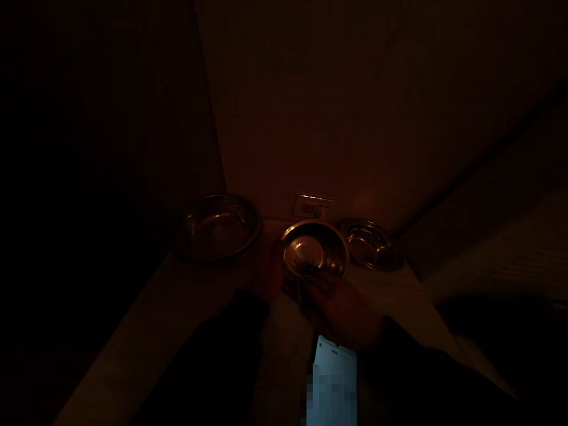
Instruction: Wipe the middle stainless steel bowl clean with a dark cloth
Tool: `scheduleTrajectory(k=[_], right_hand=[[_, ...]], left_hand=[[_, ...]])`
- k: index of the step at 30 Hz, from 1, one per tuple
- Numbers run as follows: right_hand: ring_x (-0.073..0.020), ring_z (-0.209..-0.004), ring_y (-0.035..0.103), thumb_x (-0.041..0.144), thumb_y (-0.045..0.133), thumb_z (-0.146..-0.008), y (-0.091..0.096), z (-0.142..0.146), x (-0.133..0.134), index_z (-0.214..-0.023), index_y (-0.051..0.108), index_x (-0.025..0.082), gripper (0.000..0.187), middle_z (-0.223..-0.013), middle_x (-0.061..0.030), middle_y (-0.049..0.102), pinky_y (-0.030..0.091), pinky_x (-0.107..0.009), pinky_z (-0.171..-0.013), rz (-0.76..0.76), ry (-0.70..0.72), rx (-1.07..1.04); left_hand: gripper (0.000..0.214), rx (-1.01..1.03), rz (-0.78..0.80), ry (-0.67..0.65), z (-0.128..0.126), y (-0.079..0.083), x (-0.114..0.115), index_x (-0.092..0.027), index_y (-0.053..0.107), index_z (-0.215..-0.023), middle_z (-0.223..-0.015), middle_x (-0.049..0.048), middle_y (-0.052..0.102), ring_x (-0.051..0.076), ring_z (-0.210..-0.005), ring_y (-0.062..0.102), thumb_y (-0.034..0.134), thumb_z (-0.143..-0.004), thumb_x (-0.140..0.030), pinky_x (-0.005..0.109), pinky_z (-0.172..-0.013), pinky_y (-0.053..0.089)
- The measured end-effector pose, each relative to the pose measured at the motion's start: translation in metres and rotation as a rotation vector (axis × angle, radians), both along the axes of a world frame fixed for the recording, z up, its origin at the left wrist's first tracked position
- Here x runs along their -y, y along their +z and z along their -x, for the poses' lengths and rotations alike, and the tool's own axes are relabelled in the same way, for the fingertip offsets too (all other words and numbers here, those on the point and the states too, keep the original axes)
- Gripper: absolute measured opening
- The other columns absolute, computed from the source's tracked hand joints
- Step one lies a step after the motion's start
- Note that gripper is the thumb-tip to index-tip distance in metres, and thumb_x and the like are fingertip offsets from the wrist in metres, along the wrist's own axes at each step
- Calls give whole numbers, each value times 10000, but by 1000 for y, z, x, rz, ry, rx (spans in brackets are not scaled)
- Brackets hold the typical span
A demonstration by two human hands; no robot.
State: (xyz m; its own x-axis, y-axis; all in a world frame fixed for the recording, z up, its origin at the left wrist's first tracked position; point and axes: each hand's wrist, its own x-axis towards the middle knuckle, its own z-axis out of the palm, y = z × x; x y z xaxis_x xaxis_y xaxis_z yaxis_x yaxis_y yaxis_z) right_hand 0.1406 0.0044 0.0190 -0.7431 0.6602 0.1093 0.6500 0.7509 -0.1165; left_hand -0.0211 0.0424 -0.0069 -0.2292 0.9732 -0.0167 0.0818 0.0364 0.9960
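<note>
The light is very dim. A round metal bowl (pixel 335 251) stands on the table in front of me, tilted slightly towards me. Against its left side rests my left hand (pixel 268 273), gripping it near the rim, with the fingers mostly lost in shadow. My right hand (pixel 339 305) reaches over the bowl's front edge. Its fingers are pressed together, and their tips are in the bowl at some small dark stuff (pixel 307 268) too dark to name. Below the right hand a lit phone (pixel 335 378) lies on the table.
To the left stands a wider metal basin (pixel 217 228); on the right, close by the bowl, are shallow metal dishes (pixel 370 245). A wall socket (pixel 310 207) sits behind the bowl, low on the wall. The wooden table (pixel 133 337) narrows towards the wall.
</note>
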Motion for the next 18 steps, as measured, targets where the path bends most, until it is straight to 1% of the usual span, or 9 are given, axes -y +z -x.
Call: scheduleTrajectory(k=[2,5,7,9,10,12,15,16,18], right_hand=[[-290,-1115,558,205,500,-872,0,-1,-1,-1163,597,80,331,-1185,-171,627,456,-455,-976,37,27,-29],[-285,-1228,483,234,495,-880,-5,8,-5,-1282,502,53,440,-1309,-200,542,397,-458,-1045,97,43,-126],[-286,-1298,410,272,516,-878,-8,17,-7,-1349,426,56,526,-1386,-212,464,364,-474,-1071,126,36,-198],[-281,-1322,379,296,519,-881,-9,25,-9,-1378,384,56,568,-1412,-218,428,353,-468,-1079,140,34,-250],[-277,-1320,382,300,515,-884,-8,27,-10,-1379,380,56,567,-1410,-218,430,358,-459,-1076,142,32,-263],[-267,-1283,430,286,504,-888,-5,26,-10,-1356,405,60,529,-1375,-212,471,385,-439,-1056,142,37,-248],[-273,-1176,526,254,526,-864,3,16,-7,-1264,495,74,440,-1253,-193,575,450,-431,-984,127,24,-139],[-277,-1140,551,244,535,-853,6,11,-6,-1224,526,81,405,-1205,-183,603,467,-431,-958,122,13,-91],[-279,-1080,582,229,545,-838,11,4,-4,-1159,567,94,348,-1136,-165,634,490,-425,-917,121,3,-14]], left_hand=[[439,8,-18,-27,-1,-1,0,-169,647,-1020,-1074,75,701,214,-1026,627,300,-927,-421,359,-976,441],[441,9,-53,-64,0,-2,0,-172,621,-1107,-1188,82,662,216,-1136,583,289,-933,-402,370,-1045,386],[439,-7,-45,-60,1,-2,-1,-168,607,-1142,-1234,92,637,219,-1174,562,290,-931,-385,379,-1063,368],[423,-19,-29,-32,2,-2,-1,-162,608,-1144,-1243,96,631,220,-1177,560,302,-925,-353,381,-1067,364],[411,-25,-29,-24,2,-1,-2,-160,612,-1137,-1233,97,636,220,-1169,564,311,-920,-337,382,-1066,365],[400,-21,-21,2,3,0,-2,-143,631,-1090,-1163,106,668,230,-1115,592,329,-912,-336,390,-1044,386],[421,-5,1,27,3,-1,-2,-123,653,-989,-1032,110,704,248,-1013,625,339,-906,-391,399,-984,433],[431,-4,10,30,3,-2,-2,-125,653,-971,-1014,108,706,251,-996,629,336,-905,-410,401,-970,441],[429,-18,20,13,3,-3,-2,-139,650,-976,-1058,100,697,254,-1021,621,335,-907,-422,400,-976,435]])
